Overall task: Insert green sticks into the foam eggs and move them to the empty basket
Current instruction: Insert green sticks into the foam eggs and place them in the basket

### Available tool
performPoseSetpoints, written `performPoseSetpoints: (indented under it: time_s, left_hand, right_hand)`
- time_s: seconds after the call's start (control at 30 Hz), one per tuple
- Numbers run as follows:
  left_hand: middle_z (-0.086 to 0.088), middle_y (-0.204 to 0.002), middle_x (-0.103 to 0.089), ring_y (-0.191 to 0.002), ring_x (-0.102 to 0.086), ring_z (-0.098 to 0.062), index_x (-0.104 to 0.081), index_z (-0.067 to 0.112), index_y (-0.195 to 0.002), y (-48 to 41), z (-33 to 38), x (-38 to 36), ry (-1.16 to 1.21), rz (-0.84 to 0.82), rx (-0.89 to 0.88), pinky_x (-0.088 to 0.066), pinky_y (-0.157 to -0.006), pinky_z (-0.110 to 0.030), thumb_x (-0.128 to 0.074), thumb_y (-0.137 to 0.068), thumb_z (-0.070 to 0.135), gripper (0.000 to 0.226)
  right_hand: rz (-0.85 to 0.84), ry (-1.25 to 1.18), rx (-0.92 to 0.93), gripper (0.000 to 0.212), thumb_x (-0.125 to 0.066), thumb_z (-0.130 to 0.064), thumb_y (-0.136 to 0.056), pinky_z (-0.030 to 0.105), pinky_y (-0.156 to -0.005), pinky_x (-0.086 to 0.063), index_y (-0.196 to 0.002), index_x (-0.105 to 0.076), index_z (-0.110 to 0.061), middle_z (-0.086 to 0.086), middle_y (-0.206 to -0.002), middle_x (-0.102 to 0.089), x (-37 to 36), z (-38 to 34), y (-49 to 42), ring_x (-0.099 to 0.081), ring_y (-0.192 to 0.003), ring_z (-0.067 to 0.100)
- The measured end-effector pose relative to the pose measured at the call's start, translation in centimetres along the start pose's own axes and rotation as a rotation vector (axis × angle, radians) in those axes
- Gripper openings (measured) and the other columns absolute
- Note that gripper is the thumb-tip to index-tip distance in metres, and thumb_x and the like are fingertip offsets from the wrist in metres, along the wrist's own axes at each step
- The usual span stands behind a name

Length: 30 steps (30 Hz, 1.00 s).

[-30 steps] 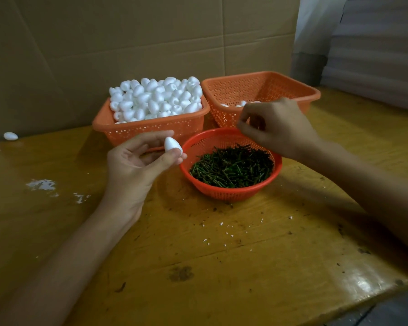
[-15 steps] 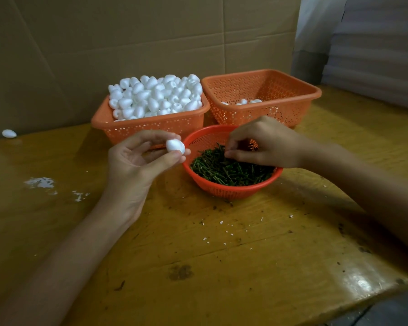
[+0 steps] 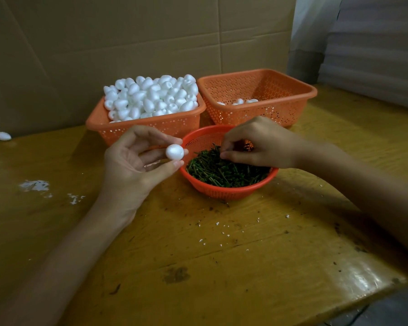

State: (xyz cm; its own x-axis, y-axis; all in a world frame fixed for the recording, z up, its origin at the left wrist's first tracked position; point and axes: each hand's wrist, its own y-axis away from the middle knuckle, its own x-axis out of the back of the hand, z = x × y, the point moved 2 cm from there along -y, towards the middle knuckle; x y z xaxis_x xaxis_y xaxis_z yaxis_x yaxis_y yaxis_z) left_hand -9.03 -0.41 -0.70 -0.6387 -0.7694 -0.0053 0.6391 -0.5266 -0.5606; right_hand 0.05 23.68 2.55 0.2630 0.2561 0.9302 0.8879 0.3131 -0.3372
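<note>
Head view: my left grip (image 3: 132,165), palm turned up, pinches one foam egg (image 3: 174,152) between thumb and fingertips, clear of the desk (image 3: 222,267) and just beside the rim of the round basket (image 3: 229,192) at its 9 o'clock. The round basket stands near the desk's centre and holds a heap of green sticks (image 3: 226,172). My right grip (image 3: 257,142) reaches in from 3 o'clock and hangs over the heap with fingers curled, thumb and forefinger drawn together at the sticks; whether a stick lies between them I cannot tell. At 11 o'clock of the round basket stands a rectangular orange basket (image 3: 151,130), piled above its rim with foam eggs (image 3: 151,97). At 1 o'clock, touching or almost touching the first, stands a second rectangular basket (image 3: 269,111) with only a few eggs (image 3: 239,101) on its floor. A stray egg (image 3: 3,136) lies at the desk's far 9 o'clock edge, against the cardboard wall (image 3: 127,43). White crumbs (image 3: 34,185) are scattered at 8 o'clock of my left grip.
</note>
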Motion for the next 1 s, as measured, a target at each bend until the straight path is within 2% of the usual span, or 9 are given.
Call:
performPoseSetpoints:
  time_s: [0.07, 0.17, 0.4, 0.6, 1.0]
  left_hand:
    - [-0.014, -0.111, -0.078, -0.103, -0.077, -0.039, -0.054, 0.006, -0.110, -0.02, 0.15, -0.06, -0.012, 0.005, -0.023, -0.063, -0.090, -0.040, -0.084, -0.076, -0.005, 0.046]
    - [-0.014, -0.111, -0.078, -0.104, -0.077, -0.038, -0.052, 0.006, -0.110, 0.00, 0.24, -0.05, -0.048, -0.005, -0.051, -0.063, -0.090, -0.041, -0.083, -0.078, -0.009, 0.047]
    - [-0.011, -0.111, -0.078, -0.115, -0.074, -0.032, -0.065, 0.014, -0.102, 0.03, -0.09, -0.15, -0.086, -0.035, -0.095, -0.062, -0.092, -0.035, -0.081, -0.079, -0.015, 0.040]
    - [-0.011, -0.111, -0.079, -0.110, -0.075, -0.031, -0.071, 0.007, -0.099, 0.16, -0.34, -0.37, -0.122, -0.048, -0.118, -0.061, -0.091, -0.032, -0.079, -0.079, -0.018, 0.033]
    - [-0.012, -0.112, -0.076, -0.108, -0.074, -0.030, -0.075, 0.007, -0.108, 0.24, -0.35, -0.52, -0.192, -0.110, -0.159, -0.059, -0.090, -0.030, -0.082, -0.081, -0.009, 0.032]
  right_hand:
    - [-0.001, -0.001, -0.002, 0.012, -0.069, -0.029, -0.099, 0.046, -0.077, -0.055, -0.098, -0.076, -0.020, -0.009, -0.089, -0.074, -0.01, 0.00, 0.01, -0.070, -0.085, 0.011]
    - [0.002, -0.007, -0.002, 0.011, -0.070, -0.028, -0.099, 0.045, -0.077, -0.055, -0.098, -0.076, -0.019, -0.008, -0.089, -0.074, 0.04, -0.03, 0.03, -0.070, -0.084, 0.012]
    - [0.006, -0.005, 0.004, 0.012, -0.070, -0.027, -0.099, 0.045, -0.079, -0.054, -0.099, -0.076, -0.017, -0.006, -0.090, -0.075, 0.05, -0.11, 0.06, -0.071, -0.085, 0.014]
    - [0.004, -0.017, -0.010, 0.012, -0.070, -0.027, -0.099, 0.045, -0.079, -0.054, -0.100, -0.077, -0.018, -0.007, -0.090, -0.075, 0.02, -0.05, 0.04, -0.071, -0.086, 0.013]
    - [-0.005, -0.016, -0.014, 0.012, -0.070, -0.028, -0.099, 0.044, -0.078, -0.054, -0.099, -0.077, -0.018, -0.008, -0.089, -0.075, 0.04, -0.12, 0.01, -0.070, -0.084, 0.012]
